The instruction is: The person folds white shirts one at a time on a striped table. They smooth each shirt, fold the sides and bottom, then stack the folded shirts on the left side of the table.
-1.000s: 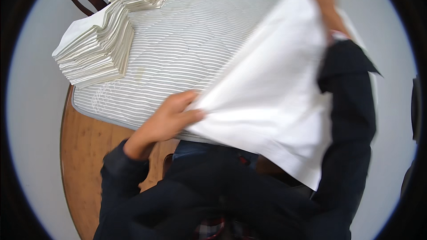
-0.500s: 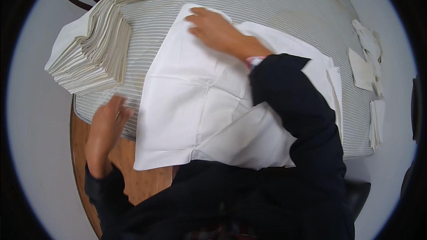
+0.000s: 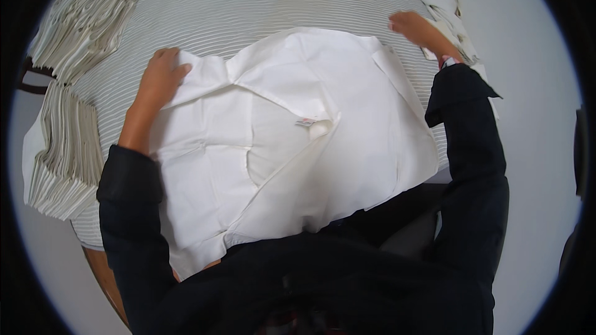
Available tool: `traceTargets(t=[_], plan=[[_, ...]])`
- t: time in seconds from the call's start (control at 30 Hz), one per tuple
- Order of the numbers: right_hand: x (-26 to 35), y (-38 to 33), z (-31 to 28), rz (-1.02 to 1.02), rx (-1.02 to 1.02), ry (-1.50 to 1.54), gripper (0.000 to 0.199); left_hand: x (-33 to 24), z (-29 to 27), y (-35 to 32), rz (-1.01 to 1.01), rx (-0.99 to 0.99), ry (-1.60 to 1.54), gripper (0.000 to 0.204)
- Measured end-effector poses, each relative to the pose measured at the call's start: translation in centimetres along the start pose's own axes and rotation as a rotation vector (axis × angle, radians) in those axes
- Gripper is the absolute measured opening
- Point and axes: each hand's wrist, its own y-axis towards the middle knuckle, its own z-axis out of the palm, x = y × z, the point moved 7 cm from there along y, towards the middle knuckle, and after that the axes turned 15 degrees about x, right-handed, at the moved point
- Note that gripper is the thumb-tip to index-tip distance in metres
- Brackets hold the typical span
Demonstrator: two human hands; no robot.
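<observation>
A large white cloth (image 3: 366, 124) lies spread over the table in front of me, with creases and overlapping layers. Near its middle a small tag (image 3: 305, 122) shows where one layer folds back. My left hand (image 3: 164, 77) is at the far left corner of the cloth, its fingers and thumb closed on the edge. Off the cloth, beyond its far right corner, my right hand (image 3: 417, 28) is over the table, slightly blurred. Its fingers are loosely bent, and nothing shows in them.
Two tall stacks of folded whitish cloths, a nearer stack (image 3: 65, 155) and a farther stack (image 3: 93, 18), stand along the left side. Crumpled pale cloths (image 3: 437, 0) lie at the far right edge. The table (image 3: 248, 0) has a striped cover.
My left hand has come up from beside the table onto the cloth's far left corner. My right hand has left the cloth and swung right. The cloth's layers have shifted, exposing the tag.
</observation>
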Motion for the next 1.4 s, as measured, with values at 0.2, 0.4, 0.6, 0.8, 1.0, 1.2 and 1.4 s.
traceTargets(t=[0.2, 0.4, 0.6, 0.8, 1.0, 1.2, 1.4], plan=[[-0.8, -3.8, 11.4, 0.143, -0.021, 0.635, 0.057, 0.9, -1.3, 0.2, 0.016, -0.060, -0.150, 0.051], [3.2, -5.5, 13.5, 0.263, -0.055, 0.357, 0.027, 1.1, -1.7, 3.6, -0.055, -0.024, 0.068, 0.034], [-7.8, -5.5, 16.9, 0.289, -0.450, 0.359, 0.028, 3.1, -2.1, 5.2, -0.027, -0.117, 0.144, 0.015], [-22.6, -5.9, 21.9, 0.509, -0.429, 0.565, 0.034, 5.2, -4.6, 5.5, -0.138, -0.420, 0.018, 0.014], [-20.2, -1.9, 21.2, 0.586, -0.395, 0.428, 0.026, 4.9, -3.5, 8.2, -0.123, -0.431, 0.111, 0.016], [0.2, -3.0, 4.9, -0.025, -0.773, 0.453, 0.024, -3.5, -1.4, 3.3, 0.160, -0.349, 0.000, 0.015], [21.4, -3.9, -1.7, -0.498, -0.275, 0.650, 0.037, -17.0, 9.7, -8.7, 0.167, 0.720, -0.810, 0.029]])
